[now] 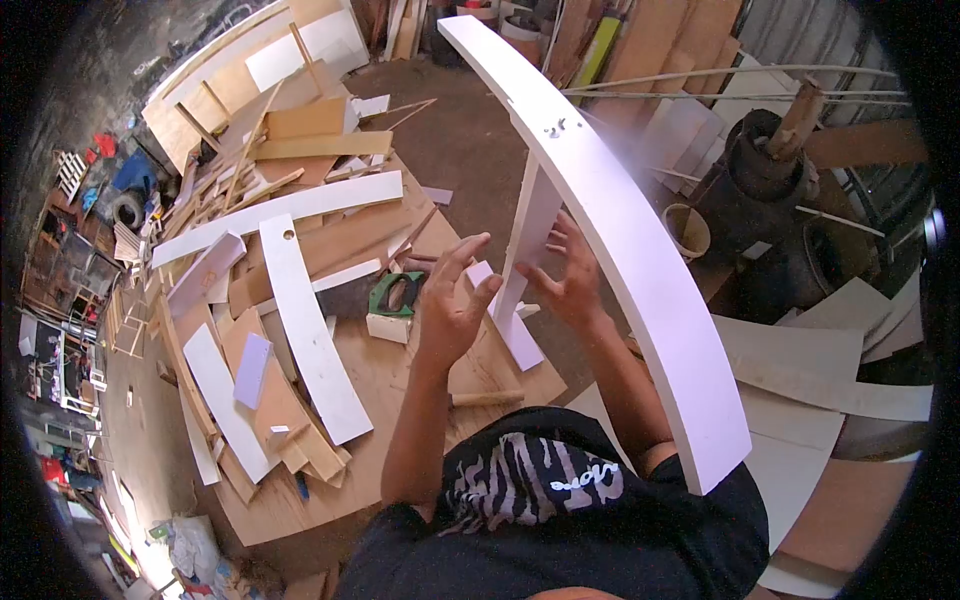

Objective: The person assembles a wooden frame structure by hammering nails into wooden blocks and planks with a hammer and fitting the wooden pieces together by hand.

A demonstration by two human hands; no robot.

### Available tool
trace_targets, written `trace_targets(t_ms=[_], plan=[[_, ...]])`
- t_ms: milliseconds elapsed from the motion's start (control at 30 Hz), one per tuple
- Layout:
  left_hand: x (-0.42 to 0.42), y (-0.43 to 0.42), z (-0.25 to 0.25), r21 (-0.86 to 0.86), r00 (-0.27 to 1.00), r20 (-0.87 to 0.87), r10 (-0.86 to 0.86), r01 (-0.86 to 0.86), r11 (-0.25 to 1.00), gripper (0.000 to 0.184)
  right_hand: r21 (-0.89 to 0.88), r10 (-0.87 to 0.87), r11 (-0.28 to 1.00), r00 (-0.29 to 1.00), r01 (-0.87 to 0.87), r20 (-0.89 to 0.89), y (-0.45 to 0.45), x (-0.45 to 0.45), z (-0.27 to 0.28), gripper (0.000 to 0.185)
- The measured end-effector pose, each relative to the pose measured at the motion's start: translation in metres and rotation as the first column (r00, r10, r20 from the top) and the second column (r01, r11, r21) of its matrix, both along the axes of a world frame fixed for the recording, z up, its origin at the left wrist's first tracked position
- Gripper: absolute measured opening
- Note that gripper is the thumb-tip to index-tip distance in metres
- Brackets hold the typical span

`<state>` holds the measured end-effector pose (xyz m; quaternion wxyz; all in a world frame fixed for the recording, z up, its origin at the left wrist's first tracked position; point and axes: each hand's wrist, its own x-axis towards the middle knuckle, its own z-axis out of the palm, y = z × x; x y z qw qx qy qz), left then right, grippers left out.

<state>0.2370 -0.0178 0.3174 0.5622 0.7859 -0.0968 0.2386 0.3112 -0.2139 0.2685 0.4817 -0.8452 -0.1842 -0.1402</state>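
A long white board (620,220) rises in front of me, running from the upper middle down to my right shoulder. Several small dark metal pieces, perhaps screws, lie on its upper part. Below it stands a white upright panel (532,215), which meets a short white foot piece (522,342) on the bench. My right hand (572,275) is beside the upright, fingers apart, thumb across its face; whether it presses on it I cannot tell. To the left of the upright, my left hand (453,302) is raised, fingers spread, holding nothing.
A green-handled saw (395,294) rests by a wooden block on the plywood bench (420,430). White strips (315,335) and wood offcuts (290,150) cover the bench's left and far parts. Dark drums (755,165), a bucket (686,230) and white sheets (800,365) stand at right.
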Motion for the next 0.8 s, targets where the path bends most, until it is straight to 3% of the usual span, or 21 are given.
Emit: trace_targets(t_ms=[100, 133, 200, 233, 300, 367, 400, 467, 533, 600, 667, 700, 733, 800], plan=[[-0.006, 0.004, -0.009, -0.004, 0.999, -0.024, 0.042, -0.043, 0.999, 0.051, -0.005, -0.007, 1.000, 0.991, 0.006, -0.133, -0.007, 0.001, -0.009, 0.095], [-0.008, 0.006, -0.012, -0.006, 0.998, -0.031, 0.046, -0.047, 0.999, 0.050, -0.330, -0.016, 0.937, 0.958, 0.113, 0.285, -0.012, 0.008, -0.026, 0.096], [-0.015, 0.008, -0.014, -0.012, 0.997, -0.041, 0.065, -0.065, 0.998, 0.050, -0.544, 0.133, 0.777, 0.762, 0.317, 0.634, -0.019, 0.010, -0.041, 0.098], [-0.020, 0.009, -0.014, -0.024, 0.996, -0.051, 0.068, -0.070, 0.997, 0.048, -0.304, -0.010, 0.948, 0.968, 0.089, 0.251, -0.014, -0.005, -0.003, 0.101], [-0.029, 0.011, -0.018, -0.038, 0.995, -0.061, 0.081, -0.084, 0.996, 0.046, 0.045, 0.021, 0.999, 0.978, -0.012, -0.209, -0.011, -0.013, 0.012, 0.104], [-0.039, 0.015, -0.028, -0.130, 0.988, -0.130, 0.080, -0.097, 0.987, 0.043, 0.089, 0.101, 0.991, 0.994, -0.104, 0.038, -0.018, -0.015, -0.005, 0.109], [-0.046, 0.019, -0.035, -0.134, 0.985, -0.147, 0.088, -0.108, 0.985, 0.043, 0.087, 0.097, 0.991, 0.995, -0.098, 0.009, -0.021, -0.025, 0.002, 0.109], [-0.063, 0.030, -0.050, -0.137, 0.982, -0.138, 0.128, -0.146, 0.980, 0.039, -0.016, 0.002, 1.000, 0.985, 0.001, 0.175, -0.024, -0.038, 0.003, 0.090], [-0.090, 0.040, -0.060, -0.146, 0.953, -0.103, 0.284, -0.297, 0.944, 0.032, -0.011, -0.198, 0.973, 0.859, 0.230, 0.471, -0.016, -0.061, -0.011, 0.067], [-0.128, 0.059, -0.073, -0.168, 0.900, -0.087, 0.428, -0.437, 0.884, 0.024, 0.045, -0.107, 0.994, 0.865, 0.098, 0.490, 0.010, -0.093, -0.043, 0.047], [-0.166, 0.084, -0.083, -0.231, 0.850, -0.074, 0.521, -0.523, 0.821, 0.020, 0.016, 0.101, 0.994, 0.941, -0.112, 0.322, 0.058, -0.134, -0.060, 0.037], [-0.188, 0.095, -0.083, -0.158, 0.817, -0.123, 0.563, -0.576, 0.802, 0.019, -0.125, 0.225, 0.972, 0.938, -0.198, 0.263, 0.080, -0.149, -0.058, 0.037], [-0.209, 0.105, -0.085, -0.091, 0.782, -0.162, 0.602, -0.619, 0.780, 0.018, 0.086, 0.296, 0.949, 0.950, -0.304, 0.099, 0.109, -0.166, -0.073, 0.037], [-0.249, 0.126, -0.096, -0.115, 0.722, -0.249, 0.646, -0.684, 0.720, 0.018, 0.138, 0.427, 0.904, 0.869, -0.404, -0.249, 0.153, -0.194, -0.076, 0.036]])
